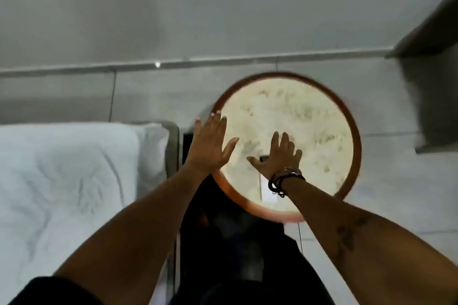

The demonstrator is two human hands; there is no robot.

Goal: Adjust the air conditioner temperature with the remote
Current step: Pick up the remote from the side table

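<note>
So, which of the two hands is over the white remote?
The right hand, the one with bracelets at its wrist, covers the remote on the round table. The left hand hovers at the table's edge.

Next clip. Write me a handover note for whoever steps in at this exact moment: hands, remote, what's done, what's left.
Left hand: open, flat, empty, over the left edge of the round table.
Right hand: open, fingers spread, over the remote; contact unclear.
Remote: white, lying on the table's near side, partly hidden under the right hand and wrist.
Done: hands brought to the table.
Left: pick up the remote, aim it, change the temperature. The air conditioner is not in view.
</note>
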